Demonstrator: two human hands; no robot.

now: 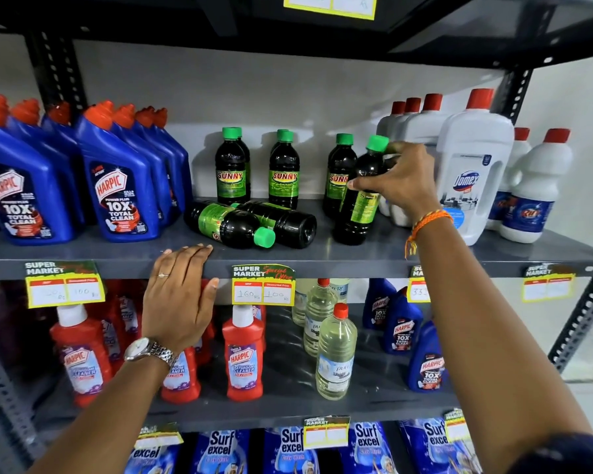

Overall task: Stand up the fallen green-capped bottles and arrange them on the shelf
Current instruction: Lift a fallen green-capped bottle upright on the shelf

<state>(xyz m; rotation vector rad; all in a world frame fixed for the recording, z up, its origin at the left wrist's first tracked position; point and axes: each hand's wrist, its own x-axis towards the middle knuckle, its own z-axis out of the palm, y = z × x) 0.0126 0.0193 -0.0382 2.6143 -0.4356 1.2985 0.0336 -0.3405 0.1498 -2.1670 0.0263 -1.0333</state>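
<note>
Dark bottles with green caps and green SUNNY labels stand on the grey shelf (pixel 356 254). Two lie fallen at the shelf's front: the nearer fallen bottle (pixel 226 224) points its cap right, and the second fallen bottle (pixel 285 222) lies behind it with its base to the right. My right hand (pixel 396 181) grips a tilted bottle (pixel 360 196) around its upper body, its base on the shelf. Upright bottles (pixel 231 165) (pixel 284 169) (pixel 339 172) stand behind, in rows. My left hand (pixel 180 295) rests flat on the shelf's front edge, holding nothing.
Blue Harpic bottles (pixel 117 186) crowd the left of the shelf. White Domex bottles (pixel 473 169) with red caps stand close on the right. Price tags (pixel 263 284) hang from the edge. Lower shelves hold red Harpic bottles, clear bottles and Surf Excel packs.
</note>
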